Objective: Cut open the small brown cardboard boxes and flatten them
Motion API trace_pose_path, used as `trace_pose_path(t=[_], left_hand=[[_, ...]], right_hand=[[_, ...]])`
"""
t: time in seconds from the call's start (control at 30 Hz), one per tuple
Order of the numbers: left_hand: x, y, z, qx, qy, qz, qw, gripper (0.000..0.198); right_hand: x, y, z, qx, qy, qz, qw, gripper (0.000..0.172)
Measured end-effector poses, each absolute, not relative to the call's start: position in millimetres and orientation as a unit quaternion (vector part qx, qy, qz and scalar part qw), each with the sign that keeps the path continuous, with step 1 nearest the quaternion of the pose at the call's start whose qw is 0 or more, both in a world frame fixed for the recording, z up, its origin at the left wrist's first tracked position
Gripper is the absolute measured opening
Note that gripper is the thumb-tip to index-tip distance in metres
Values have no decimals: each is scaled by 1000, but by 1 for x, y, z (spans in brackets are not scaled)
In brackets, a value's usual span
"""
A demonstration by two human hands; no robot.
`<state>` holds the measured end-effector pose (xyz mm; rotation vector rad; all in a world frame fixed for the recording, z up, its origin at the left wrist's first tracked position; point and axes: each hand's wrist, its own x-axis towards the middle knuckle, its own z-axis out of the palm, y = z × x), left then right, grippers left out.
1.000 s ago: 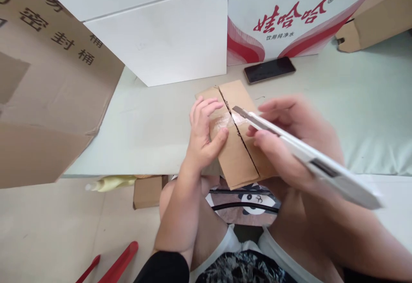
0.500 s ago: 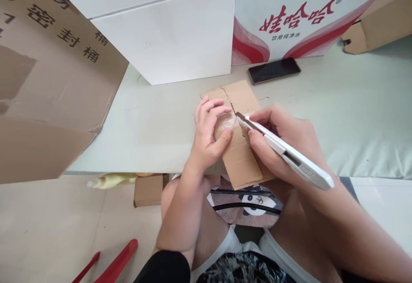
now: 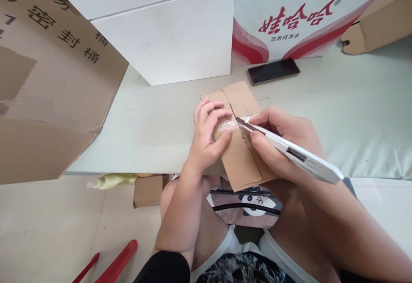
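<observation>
A small brown cardboard box [image 3: 243, 97] lies at a slant over the table's front edge. A dark seam runs along its top, with a strip of clear tape [image 3: 228, 123] across it. My left hand [image 3: 207, 132] rests on the box's left side, fingers and thumb spread apart and touching the top by the tape. In my right hand [image 3: 294, 135] is a white utility knife [image 3: 283, 145], gripped near its front between thumb and fingers. Its dark blade is out, and the tip touches the seam at the tape. How deep the tip sits I cannot tell.
A black phone [image 3: 273, 71] lies behind the box on the pale green table cover [image 3: 154, 128]. White boxes [image 3: 180, 38] and a red-and-white printed carton [image 3: 289, 29] stand at the back. A large cardboard carton [image 3: 51, 85] occupies the left. Red objects [image 3: 117, 261] are on the floor.
The knife's rear end has swung slightly up and to the right, and its tip has slid slightly down the seam. My left hand and the box have barely moved.
</observation>
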<state>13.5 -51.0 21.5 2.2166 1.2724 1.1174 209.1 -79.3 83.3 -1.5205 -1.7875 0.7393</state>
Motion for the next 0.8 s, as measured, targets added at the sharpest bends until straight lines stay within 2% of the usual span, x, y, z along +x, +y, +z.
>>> trace_pose_path(t=[0.27,0.47,0.8], left_hand=[[14,-50,18,780,461,389,169,40],[14,-50,20,778,459,391,176,39],[13,-50,21,780,461,385,175,38]], right_hand=[[204,-78,83,-581,-699,273,315,14],[207,-80,82,-578,-683,301,330,7],[209,-79,84,-566,-689,291,347,4]])
